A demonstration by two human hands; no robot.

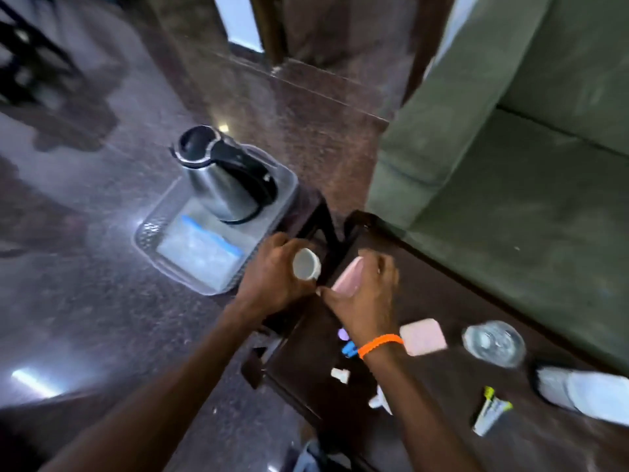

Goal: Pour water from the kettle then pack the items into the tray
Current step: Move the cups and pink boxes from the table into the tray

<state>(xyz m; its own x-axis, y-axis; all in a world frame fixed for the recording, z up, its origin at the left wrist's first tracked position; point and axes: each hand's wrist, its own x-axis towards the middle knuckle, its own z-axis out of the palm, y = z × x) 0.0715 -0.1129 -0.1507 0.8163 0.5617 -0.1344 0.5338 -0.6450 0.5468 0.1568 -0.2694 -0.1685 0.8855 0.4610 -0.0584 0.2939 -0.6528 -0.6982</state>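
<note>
A steel kettle [223, 177] with a black lid and handle stands in a clear plastic tray [149, 229], beside a blue-edged clear bag [200, 258] lying in the same tray. My left hand [272, 277] holds a small white cup [306, 264] just off the tray's near right corner. Close beside it, my right hand [366, 294], with an orange band at the wrist, is closed on a pink flat item [347, 275]. The frame is blurred by motion.
On the dark wooden table [442, 386] lie a second pink item [423, 336], a clear glass [493, 342], a white bottle [585, 391], a yellow-tipped sachet [490, 412] and small white and blue bits. A green sofa [510, 158] is at the right.
</note>
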